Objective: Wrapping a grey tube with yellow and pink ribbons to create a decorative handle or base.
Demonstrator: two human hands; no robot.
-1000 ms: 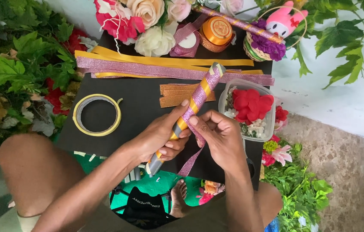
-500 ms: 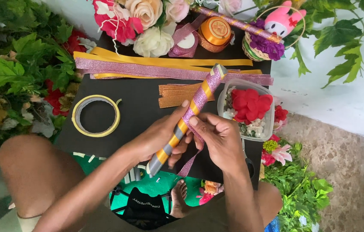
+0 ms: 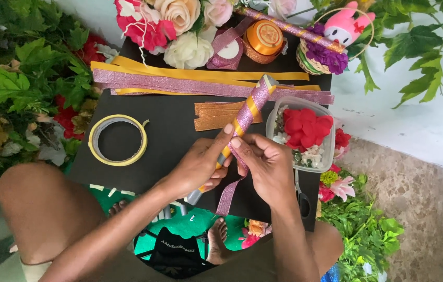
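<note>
Left hand [image 3: 198, 167] grips the stick [image 3: 242, 122], slanting up-right; right hand [image 3: 266, 162] seemingly pinches pink ribbon [image 3: 229, 193] against it.

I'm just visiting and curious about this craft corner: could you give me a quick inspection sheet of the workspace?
Surface: black board, resting across the person's lap.
Job's things: stick spiral-wrapped in pink and gold ribbon; loose pink ribbon tail.
Clutter: tape roll, long ribbon strips, ribbon spools, tub of flower bits.
Hands: left hand grips the stick; right hand pinches ribbon against it.
Cables: nothing seen.
Surroundings: artificial flowers, green leaves, small basket with a pink toy.
</note>
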